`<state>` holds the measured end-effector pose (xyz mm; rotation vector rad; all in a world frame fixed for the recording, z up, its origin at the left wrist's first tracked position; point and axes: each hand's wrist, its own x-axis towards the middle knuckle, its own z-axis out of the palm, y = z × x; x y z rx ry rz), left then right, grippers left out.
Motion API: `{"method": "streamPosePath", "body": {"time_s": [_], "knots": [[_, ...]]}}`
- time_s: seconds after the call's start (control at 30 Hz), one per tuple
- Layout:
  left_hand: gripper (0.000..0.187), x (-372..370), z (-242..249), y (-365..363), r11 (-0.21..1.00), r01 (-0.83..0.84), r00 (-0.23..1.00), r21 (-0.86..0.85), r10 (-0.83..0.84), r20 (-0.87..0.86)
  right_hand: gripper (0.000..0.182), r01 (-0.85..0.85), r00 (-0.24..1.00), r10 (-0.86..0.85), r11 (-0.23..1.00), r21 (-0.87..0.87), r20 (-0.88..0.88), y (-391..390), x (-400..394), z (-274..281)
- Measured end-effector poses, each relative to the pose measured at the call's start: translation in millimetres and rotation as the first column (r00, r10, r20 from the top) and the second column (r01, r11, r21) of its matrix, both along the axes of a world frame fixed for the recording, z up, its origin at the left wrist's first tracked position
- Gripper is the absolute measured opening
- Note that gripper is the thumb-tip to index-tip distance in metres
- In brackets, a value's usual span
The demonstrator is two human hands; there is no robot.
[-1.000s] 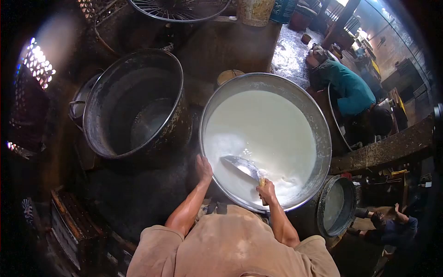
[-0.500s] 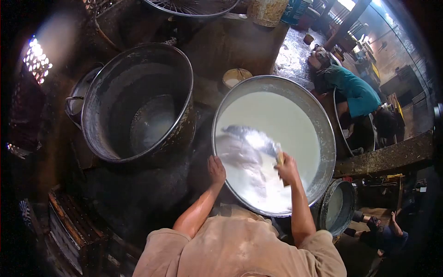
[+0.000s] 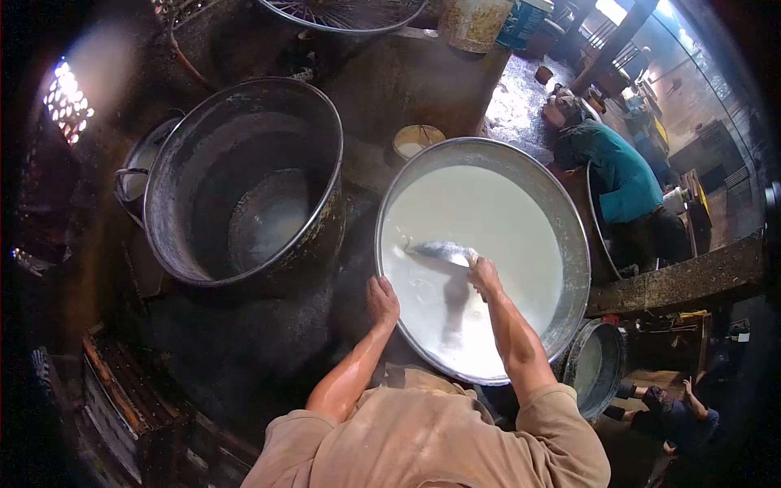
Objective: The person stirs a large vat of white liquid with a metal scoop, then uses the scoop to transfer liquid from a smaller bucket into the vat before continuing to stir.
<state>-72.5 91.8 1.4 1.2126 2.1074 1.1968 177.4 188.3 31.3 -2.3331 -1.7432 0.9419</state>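
Note:
A wide metal vat (image 3: 576, 244) holds a pale, milky liquid (image 3: 504, 211). My left hand (image 3: 382, 301) rests against the vat's near-left rim, its fingers close together along the edge. Over the middle of the liquid, my right hand (image 3: 486, 276) is closed round the handle of a shiny metal scoop (image 3: 443, 250). The scoop points left and lies at the liquid's surface; its lower edge is hard to make out in the glare.
A deep, dark pot (image 3: 187, 187) stands to the left. Behind the vat is a small bucket (image 3: 417, 140). At the right, a person in a teal shirt (image 3: 622, 167) bends beside another vat, and another person (image 3: 675, 415) is at lower right. Stained buckets (image 3: 476, 23) stand at the top.
My right hand has moved a little up and left with the scoop, which now sits lower in the liquid. The person in teal has shifted slightly. My left hand stays at the rim.

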Motion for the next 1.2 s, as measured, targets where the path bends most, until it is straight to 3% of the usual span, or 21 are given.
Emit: {"method": "streamPosePath", "body": {"time_s": [0.17, 0.37, 0.43, 0.5, 0.57, 0.63, 0.67, 0.8, 0.9, 0.97, 1.0, 1.1, 1.2], "knots": [[0.033, 0.7, 7.6, -1.0, 1.0, 0.002, 0.999, -0.012, -0.002, 0.037, 0.017, -0.096, 0.994, 0.087, 0.984, 0.151, 0.06, -57.6, 27.4, -37.4], [0.033, -3.3, 3.3, 1.0, 0.999, 0.021, 1.0, -0.037, -0.02, 0.011, 0.016, -0.06, 0.995, 0.055, 0.996, 0.063, 0.085, -120.4, 52.6, -45.2], [0.033, -3.6, -1.5, 1.5, 1.0, 0.006, 1.0, -0.011, -0.006, -0.02, 0.016, -0.042, 0.997, 0.04, 0.999, 0.033, 0.067, -141.4, 59.4, -23.5], [0.034, -4.0, -4.8, 2.2, 1.0, 0.006, 1.0, -0.017, -0.006, -0.022, 0.028, 0.088, 0.994, -0.097, 0.98, -0.178, -0.042, -157.8, 66.9, -3.2], [0.035, -4.5, -10.1, 2.7, 0.999, -0.014, 0.998, 0.044, 0.017, -0.065, 0.024, 0.034, 0.999, -0.032, 0.991, -0.128, 0.015, -176.0, 87.1, -9.0], [0.035, -6.0, -7.3, 1.8, 1.0, -0.011, 0.998, 0.019, 0.012, -0.068, 0.023, 0.037, 0.999, -0.033, 0.982, -0.187, 0.024, -189.9, 94.4, 28.0], [0.035, -6.7, -3.1, 0.8, 1.0, -0.001, 0.998, -0.01, 0.0, -0.057, 0.026, -0.052, 0.996, 0.053, 0.998, -0.03, 0.066, -202.6, 118.7, 6.1], [0.035, -5.4, -1.6, -1.3, 0.999, -0.024, 0.996, -0.035, 0.021, -0.081, 0.027, -0.029, 0.998, 0.029, 1.0, 0.002, 0.057, -225.4, 160.8, 43.0], [0.037, -3.8, -2.1, -3.8, 0.999, -0.042, 0.995, -0.021, 0.04, -0.09, 0.033, 0.024, 0.999, -0.022, 0.998, -0.066, 0.035, -229.9, 191.0, 74.4], [0.039, -1.5, -3.0, -6.6, 0.997, -0.066, 0.996, -0.048, 0.063, -0.066, 0.038, -0.113, 0.994, 0.112, 0.987, 0.117, 0.017, -232.4, 226.5, 71.8], [0.041, 0.6, -0.9, -9.0, 0.995, -0.084, 0.995, -0.058, 0.08, -0.067, 0.038, -0.114, 0.993, 0.113, 0.986, 0.119, 0.014, -229.1, 229.7, 84.7], [0.044, 4.8, 6.9, -12.3, 0.992, -0.109, 0.993, -0.056, 0.106, -0.056, 0.041, 0.015, 0.995, -0.007, 0.997, 0.077, -0.1, -208.1, 235.2, 147.6], [0.044, 1.1, 1.4, -10.8, 0.994, -0.087, 0.995, -0.07, 0.083, -0.062, 0.042, 0.076, 0.996, -0.063, 0.975, 0.207, -0.068, -185.2, 242.9, 156.0]]}}
